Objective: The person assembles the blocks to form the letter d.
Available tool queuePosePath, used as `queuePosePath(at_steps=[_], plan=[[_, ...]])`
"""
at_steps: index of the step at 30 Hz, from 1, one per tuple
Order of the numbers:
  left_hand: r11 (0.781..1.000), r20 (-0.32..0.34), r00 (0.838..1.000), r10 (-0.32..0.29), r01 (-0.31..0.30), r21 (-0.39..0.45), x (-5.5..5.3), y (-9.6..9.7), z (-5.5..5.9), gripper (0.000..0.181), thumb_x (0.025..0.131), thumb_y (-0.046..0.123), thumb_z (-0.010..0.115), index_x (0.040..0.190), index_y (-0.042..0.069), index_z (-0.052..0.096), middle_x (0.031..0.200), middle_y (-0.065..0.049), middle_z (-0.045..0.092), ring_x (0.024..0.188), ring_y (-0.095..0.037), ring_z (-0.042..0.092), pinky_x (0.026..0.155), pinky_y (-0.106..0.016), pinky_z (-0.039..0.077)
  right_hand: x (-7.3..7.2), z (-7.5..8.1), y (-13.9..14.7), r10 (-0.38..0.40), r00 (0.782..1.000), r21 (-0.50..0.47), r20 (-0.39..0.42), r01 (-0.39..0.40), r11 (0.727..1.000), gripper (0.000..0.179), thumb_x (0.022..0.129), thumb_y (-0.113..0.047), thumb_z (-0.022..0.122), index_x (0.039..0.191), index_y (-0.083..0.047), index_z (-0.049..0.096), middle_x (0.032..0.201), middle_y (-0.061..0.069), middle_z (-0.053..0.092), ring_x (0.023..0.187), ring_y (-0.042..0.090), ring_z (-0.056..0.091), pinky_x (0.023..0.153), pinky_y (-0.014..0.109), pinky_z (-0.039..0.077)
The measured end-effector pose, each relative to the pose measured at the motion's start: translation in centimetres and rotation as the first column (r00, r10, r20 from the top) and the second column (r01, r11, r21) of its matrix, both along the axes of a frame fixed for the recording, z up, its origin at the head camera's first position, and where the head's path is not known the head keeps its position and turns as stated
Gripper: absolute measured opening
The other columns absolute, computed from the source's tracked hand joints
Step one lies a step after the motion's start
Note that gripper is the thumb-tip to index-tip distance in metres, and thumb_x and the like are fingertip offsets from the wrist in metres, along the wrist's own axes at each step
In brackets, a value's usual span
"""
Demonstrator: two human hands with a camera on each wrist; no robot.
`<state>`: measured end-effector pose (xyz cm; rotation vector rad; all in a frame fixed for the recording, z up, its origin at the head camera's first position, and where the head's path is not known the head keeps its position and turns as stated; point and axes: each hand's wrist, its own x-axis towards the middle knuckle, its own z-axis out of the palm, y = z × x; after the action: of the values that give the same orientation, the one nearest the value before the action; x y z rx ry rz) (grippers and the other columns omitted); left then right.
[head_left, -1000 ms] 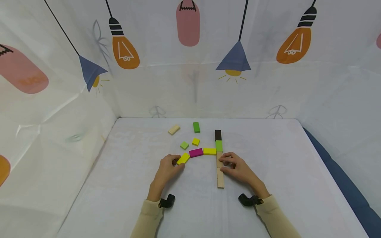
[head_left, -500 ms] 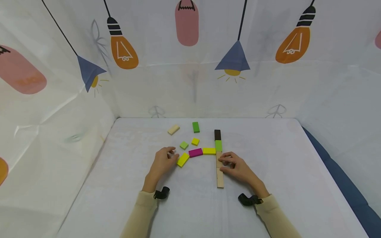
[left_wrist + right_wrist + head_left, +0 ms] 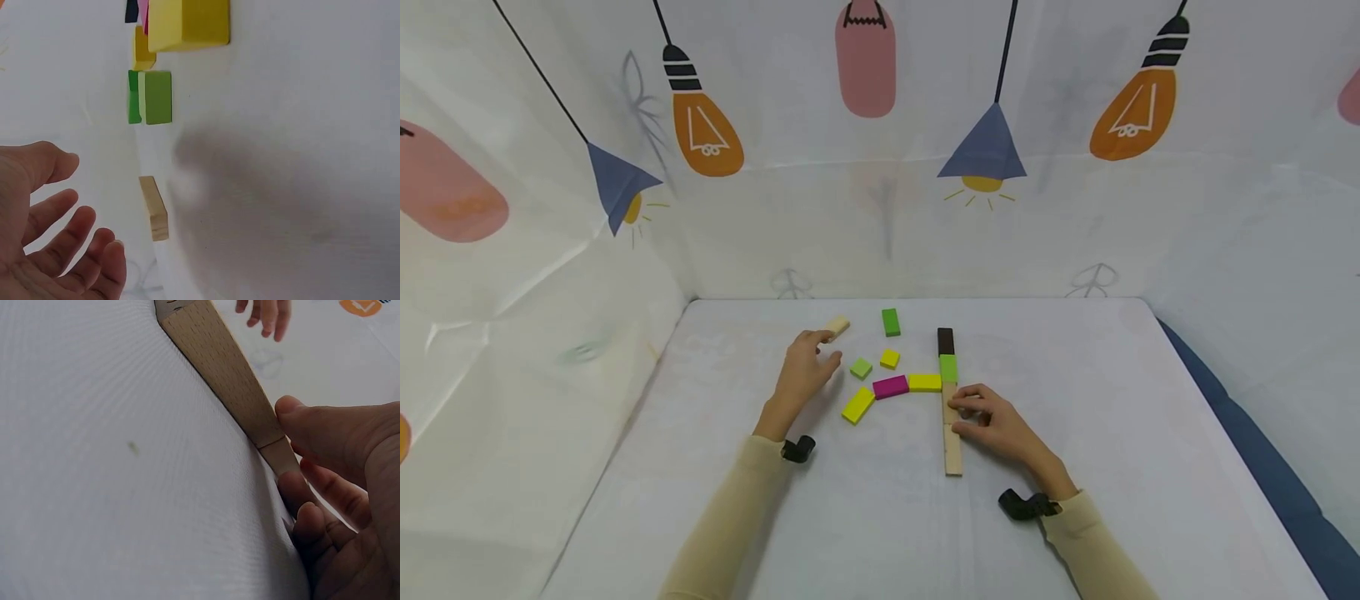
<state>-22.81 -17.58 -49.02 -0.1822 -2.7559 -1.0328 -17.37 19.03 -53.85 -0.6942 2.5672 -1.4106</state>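
The wooden column (image 3: 952,452) is lying against the right hand (image 3: 1000,427), thumb and fingers parted; the left hand (image 3: 801,368) is hovering, fingers loosely spread, the loose wooden block (image 3: 840,325) sitting just past them: a low, gentle pinch should suit.

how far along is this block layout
Looks done: the column of four blocks, with a yellow-magenta-yellow branch. In hand: the left hand is by a loose wooden block, not yet gripping it; the right hand is at the column. Probably left: that block, dark green block, light green block and small yellow block, all lying loose.
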Motion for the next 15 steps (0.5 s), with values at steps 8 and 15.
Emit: queuePosePath(at_steps=[8, 15], plan=[[0.997, -0.046, 0.998, 0.048, -0.045, 0.068, -2.3, -0.3, -0.3, 0.039, 0.092, 0.012, 0.074, 0.127, -0.003, 0.067, 0.124, -0.025, 0.065, 0.109, -0.04, 0.063, 0.095, -0.05, 0.054, 0.0, 0.0, 0.1, -0.003, 1.0, 0.003, -0.014, 0.003, 1.0, 0.033, 0.091, -0.022, 0.08, 0.122, -0.012, 0.075, 0.127, 0.009, 0.063, 0.096, 0.018, 0.061, 0.073, 0.021, 0.049], [0.99, 0.009, 0.995, 0.102, -0.103, 0.093, -3.8, -0.7, -1.2, 0.042, 0.092, 0.011, 0.071, 0.132, -0.003, 0.065, 0.133, -0.027, 0.059, 0.126, -0.043, 0.055, 0.107, -0.054, 0.046, 0.0, -0.2, 0.1, 0.002, 1.0, -0.007, -0.026, -0.002, 1.0, 0.033, 0.091, -0.021, 0.08, 0.121, -0.012, 0.075, 0.126, 0.009, 0.063, 0.096, 0.017, 0.061, 0.073, 0.022, 0.049]])
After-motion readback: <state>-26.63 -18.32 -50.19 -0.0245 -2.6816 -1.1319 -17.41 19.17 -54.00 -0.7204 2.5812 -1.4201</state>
